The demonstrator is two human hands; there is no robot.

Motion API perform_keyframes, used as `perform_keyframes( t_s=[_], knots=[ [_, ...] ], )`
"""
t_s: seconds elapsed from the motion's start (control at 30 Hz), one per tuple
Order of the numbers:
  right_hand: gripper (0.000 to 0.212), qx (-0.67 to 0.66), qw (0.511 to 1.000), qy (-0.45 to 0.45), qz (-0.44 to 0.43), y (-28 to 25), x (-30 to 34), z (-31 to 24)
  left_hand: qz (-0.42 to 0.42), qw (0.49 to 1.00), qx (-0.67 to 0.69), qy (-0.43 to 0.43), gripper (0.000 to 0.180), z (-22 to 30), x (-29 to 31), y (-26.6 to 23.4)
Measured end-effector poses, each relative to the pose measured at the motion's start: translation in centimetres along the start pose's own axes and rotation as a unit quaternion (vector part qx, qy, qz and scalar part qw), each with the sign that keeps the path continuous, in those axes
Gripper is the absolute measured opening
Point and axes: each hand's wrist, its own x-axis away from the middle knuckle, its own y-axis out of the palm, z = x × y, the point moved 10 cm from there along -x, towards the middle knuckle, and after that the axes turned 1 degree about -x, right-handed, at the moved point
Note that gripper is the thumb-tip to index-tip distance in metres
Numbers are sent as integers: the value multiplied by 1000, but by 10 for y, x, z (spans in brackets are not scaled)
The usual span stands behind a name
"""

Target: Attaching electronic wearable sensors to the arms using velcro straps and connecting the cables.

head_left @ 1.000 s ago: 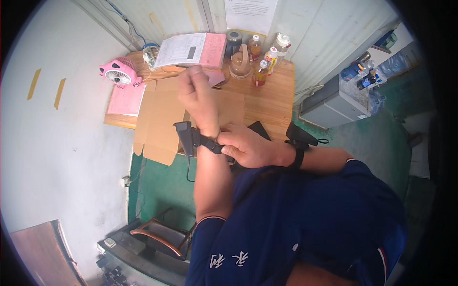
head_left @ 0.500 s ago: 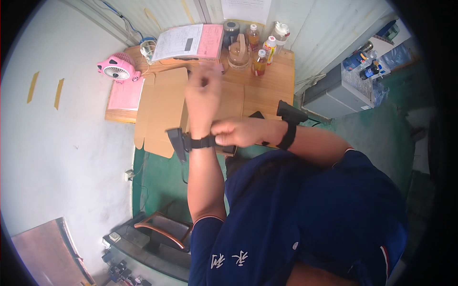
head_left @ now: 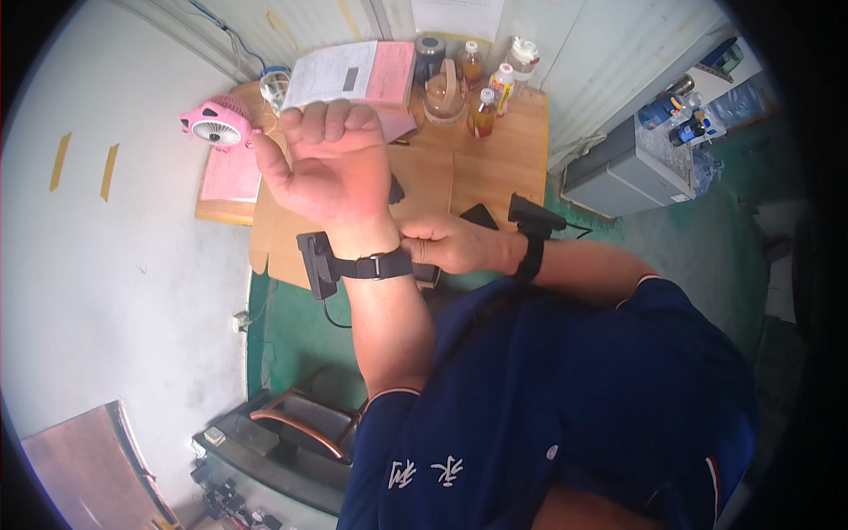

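My left hand (head_left: pixel 329 168) is raised over the table with its palm showing, the thumb apart and the fingers loosely bent; nothing is in it. Around my left wrist runs a black wrist strap (head_left: pixel 375 266) with a buckle, carrying a small black device (head_left: pixel 316 265) with a cable. My right hand (head_left: pixel 452 245) is closed at the inner edge of that strap, its thumb and fingers pressed together there; the gripped part is mostly hidden. A second black device (head_left: pixel 534 215) is strapped to my right wrist. Flat brown cardboard (head_left: pixel 424 177) lies beneath my hands.
On the wooden table (head_left: pixel 503 168) stand a pink fan (head_left: pixel 219 124), stacked papers (head_left: pixel 331 75), a beige lidded container (head_left: pixel 444 99), a dark cup (head_left: pixel 429 57) and several bottles (head_left: pixel 482 115). A dark flat object (head_left: pixel 478 216) lies near the front edge. Left below is a wood-armed chair (head_left: pixel 305 428).
My left hand has turned so that its palm shows, and its fingers have spread from a blurred, bent pose. The strap's buckle has come into view. My right hand stays at the left wrist.
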Motion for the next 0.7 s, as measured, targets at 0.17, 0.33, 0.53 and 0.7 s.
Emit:
perform_keyframes(
  t_s=[0.17, 0.33, 0.53, 0.7],
  knots=[
    [24, 71, 994, -57, 68, -10, 3, -10, 65, 986, -139, 58, 28, 22, -4, -35],
    [37, 171, 974, -95, 115, -10, 15, -33, 153, 940, -284, 114, 25, 34, -2, -53],
    [37, 308, 929, -162, 128, -10, 10, -51, 193, 734, -634, 150, 15, 39, 4, -60],
    [31, 370, 898, -178, 158, -4, 4, -64, 107, 496, -861, 36, 28, 11, 0, -67]
  ],
)
